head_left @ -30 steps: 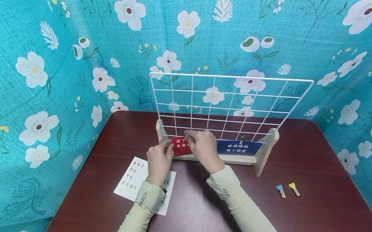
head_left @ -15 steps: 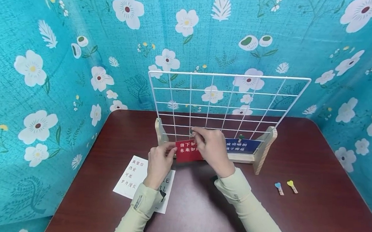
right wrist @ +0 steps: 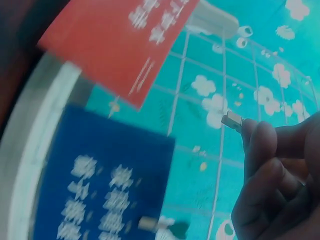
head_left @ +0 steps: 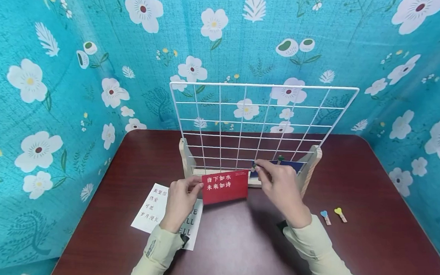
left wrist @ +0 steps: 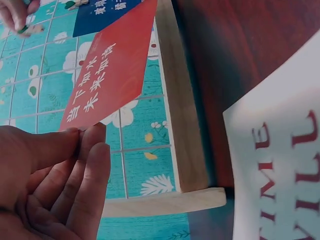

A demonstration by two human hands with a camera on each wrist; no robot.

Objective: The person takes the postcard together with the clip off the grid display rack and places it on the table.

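My left hand (head_left: pixel 180 202) pinches the left edge of a red card (head_left: pixel 226 189) with white Chinese lettering. The card is held out in front of a white wire grid (head_left: pixel 263 85). To the right of the card, my right hand (head_left: pixel 284 186) pinches a small wooden clothespin (right wrist: pixel 232 120) between thumb and fingertips, apart from the card. A blue card (right wrist: pixel 105 155) with white lettering hangs low on the grid, with another clothespin (head_left: pixel 280 159) with a green top at its upper edge. My right hand partly covers the blue card in the head view.
A wooden stand (head_left: pixel 186 158) holds the grid at both ends. White printed cards (head_left: pixel 148 225) lie on the dark table under my left forearm. At right lie a blue heart clothespin (head_left: pixel 325 217) and a yellow heart clothespin (head_left: pixel 340 215). Flowered cloth (head_left: pixel 141 67) surrounds the table.
The red card has come away from the grid toward me, and its whole face now shows. My right hand has moved right, away from the card, with the clothespin.
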